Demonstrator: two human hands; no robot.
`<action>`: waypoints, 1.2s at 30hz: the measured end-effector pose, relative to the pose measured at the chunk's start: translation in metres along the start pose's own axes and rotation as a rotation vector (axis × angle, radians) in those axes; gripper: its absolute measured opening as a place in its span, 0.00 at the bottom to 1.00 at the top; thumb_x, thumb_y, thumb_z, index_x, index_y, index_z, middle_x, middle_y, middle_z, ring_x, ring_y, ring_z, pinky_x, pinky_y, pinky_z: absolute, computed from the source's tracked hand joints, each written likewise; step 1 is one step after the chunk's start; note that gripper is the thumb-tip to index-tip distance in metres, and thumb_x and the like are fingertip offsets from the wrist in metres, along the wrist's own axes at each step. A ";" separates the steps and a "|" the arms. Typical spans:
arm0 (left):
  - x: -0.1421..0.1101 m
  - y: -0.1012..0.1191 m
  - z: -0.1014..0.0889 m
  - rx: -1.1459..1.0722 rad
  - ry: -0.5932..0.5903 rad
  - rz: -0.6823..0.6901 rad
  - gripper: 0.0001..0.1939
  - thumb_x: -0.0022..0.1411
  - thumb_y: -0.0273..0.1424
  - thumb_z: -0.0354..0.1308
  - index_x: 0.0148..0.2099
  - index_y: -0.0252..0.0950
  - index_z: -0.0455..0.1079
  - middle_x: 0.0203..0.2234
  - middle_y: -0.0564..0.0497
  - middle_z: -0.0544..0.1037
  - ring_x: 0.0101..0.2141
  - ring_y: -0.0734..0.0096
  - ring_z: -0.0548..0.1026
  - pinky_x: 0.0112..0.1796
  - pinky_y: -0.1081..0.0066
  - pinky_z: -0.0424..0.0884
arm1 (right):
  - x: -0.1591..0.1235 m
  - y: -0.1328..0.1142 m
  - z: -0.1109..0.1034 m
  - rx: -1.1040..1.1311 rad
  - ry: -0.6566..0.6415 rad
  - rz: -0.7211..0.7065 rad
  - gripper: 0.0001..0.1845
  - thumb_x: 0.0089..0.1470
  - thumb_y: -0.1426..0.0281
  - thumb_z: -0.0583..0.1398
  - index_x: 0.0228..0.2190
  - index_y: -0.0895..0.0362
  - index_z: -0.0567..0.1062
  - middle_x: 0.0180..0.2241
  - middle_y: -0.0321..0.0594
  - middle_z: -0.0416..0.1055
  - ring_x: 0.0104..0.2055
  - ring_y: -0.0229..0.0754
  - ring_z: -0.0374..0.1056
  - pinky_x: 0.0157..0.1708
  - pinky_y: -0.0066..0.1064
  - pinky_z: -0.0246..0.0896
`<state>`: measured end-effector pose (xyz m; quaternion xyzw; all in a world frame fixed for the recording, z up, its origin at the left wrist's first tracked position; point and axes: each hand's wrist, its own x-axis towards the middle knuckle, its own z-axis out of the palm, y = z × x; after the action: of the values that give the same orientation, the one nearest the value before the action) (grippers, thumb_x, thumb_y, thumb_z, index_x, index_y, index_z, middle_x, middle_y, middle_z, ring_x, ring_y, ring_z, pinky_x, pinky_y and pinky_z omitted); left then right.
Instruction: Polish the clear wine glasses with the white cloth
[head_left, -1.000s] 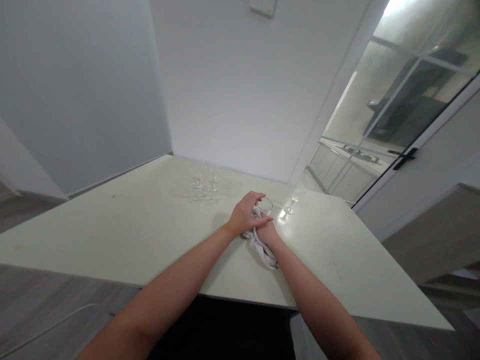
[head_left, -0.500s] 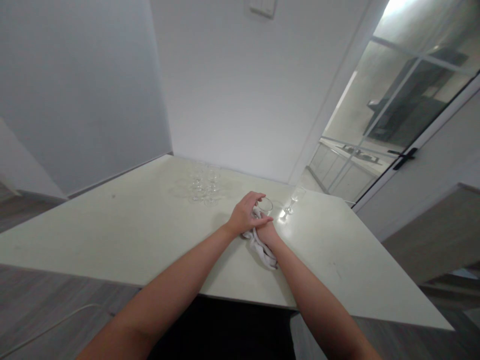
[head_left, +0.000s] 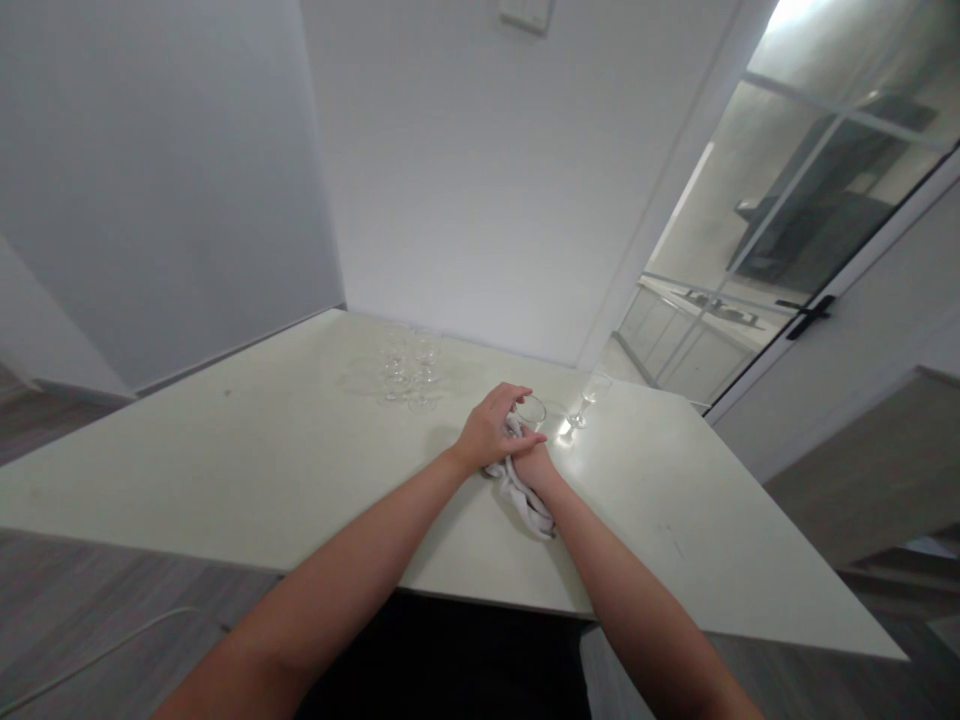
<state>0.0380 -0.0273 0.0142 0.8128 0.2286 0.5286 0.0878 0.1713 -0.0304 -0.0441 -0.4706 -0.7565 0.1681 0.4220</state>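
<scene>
Your left hand [head_left: 491, 432] curled over a wine glass [head_left: 529, 411] at frame centre, while your right hand [head_left: 534, 462] gripped the white cloth [head_left: 525, 500] beneath it on the desk [head_left: 247, 450]. Another wine glass [head_left: 587, 400] stood just right; a cluster of glasses [head_left: 409, 370] sat upper left.

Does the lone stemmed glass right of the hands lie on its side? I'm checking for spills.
No, the lone stemmed glass stands upright on the table, apart from the hands, right of the glass they hold with the cloth.

A pale table [head_left: 247, 470] bears clustered glasses [head_left: 409, 372] at the back and a lone glass [head_left: 587, 398] rightward
</scene>
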 end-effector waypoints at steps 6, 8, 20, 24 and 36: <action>0.000 0.001 0.000 -0.008 -0.014 -0.017 0.32 0.51 0.44 0.62 0.54 0.36 0.60 0.40 0.45 0.70 0.41 0.64 0.69 0.42 0.64 0.68 | -0.001 -0.006 -0.002 0.031 0.001 0.023 0.13 0.49 0.76 0.52 0.37 0.58 0.71 0.35 0.44 0.73 0.38 0.44 0.69 0.42 0.36 0.65; 0.000 0.001 0.000 -0.010 -0.025 -0.016 0.32 0.51 0.44 0.62 0.54 0.36 0.60 0.40 0.45 0.70 0.41 0.64 0.69 0.42 0.65 0.68 | -0.002 -0.007 -0.002 0.033 -0.001 0.024 0.15 0.50 0.76 0.51 0.39 0.58 0.71 0.37 0.46 0.73 0.40 0.44 0.69 0.43 0.37 0.64; 0.000 0.001 0.000 0.001 -0.027 -0.004 0.31 0.51 0.43 0.62 0.54 0.35 0.60 0.41 0.45 0.70 0.41 0.65 0.69 0.41 0.65 0.68 | -0.002 -0.014 -0.004 0.057 -0.020 0.047 0.17 0.50 0.76 0.51 0.41 0.59 0.70 0.39 0.46 0.73 0.41 0.45 0.70 0.44 0.36 0.65; 0.000 0.001 0.001 -0.002 -0.028 -0.003 0.32 0.51 0.43 0.62 0.54 0.35 0.59 0.41 0.44 0.70 0.41 0.64 0.70 0.41 0.65 0.68 | -0.003 -0.013 -0.004 0.038 -0.019 0.030 0.17 0.50 0.76 0.51 0.42 0.59 0.70 0.40 0.47 0.73 0.42 0.45 0.70 0.45 0.37 0.64; -0.001 0.001 0.001 -0.002 -0.030 -0.016 0.32 0.51 0.44 0.62 0.54 0.36 0.59 0.41 0.45 0.70 0.41 0.64 0.70 0.42 0.64 0.68 | -0.002 -0.017 -0.005 0.045 -0.027 0.043 0.17 0.49 0.76 0.51 0.41 0.59 0.70 0.39 0.47 0.73 0.41 0.45 0.70 0.45 0.37 0.64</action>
<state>0.0392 -0.0282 0.0135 0.8186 0.2333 0.5159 0.0964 0.1664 -0.0416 -0.0309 -0.4747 -0.7480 0.2003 0.4183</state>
